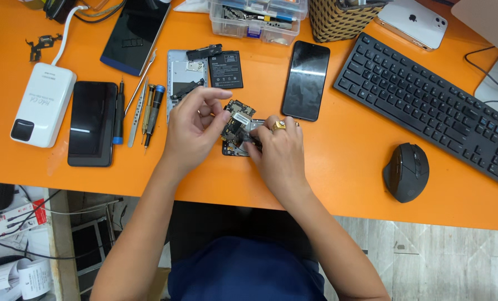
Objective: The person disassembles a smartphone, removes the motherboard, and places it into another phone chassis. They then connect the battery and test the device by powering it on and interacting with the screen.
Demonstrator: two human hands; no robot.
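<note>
1. The left hand (190, 125) pinches a small circuit board (237, 114) between thumb and forefinger, holding it tilted above the orange desk (338, 161).
2. The right hand (279, 150), with a gold ring, has its fingers pressed together on the opened phone body (235, 146); whether it holds a tool cannot be told.
3. The phone body lies near the desk's middle, just below the circuit board and touching both hands.
4. At 12 o'clock from the hands lie a black battery (225, 69) and a silver back cover (183, 75).
5. At 1 o'clock lies a dark phone (306, 80), screen up.
6. At 9 o'clock lie screwdrivers and tweezers (143, 111), then another dark phone (92, 122) and a white power bank (43, 104).
7. At 3 o'clock rests a black mouse (406, 171), with a black keyboard (427, 106) above it.
</note>
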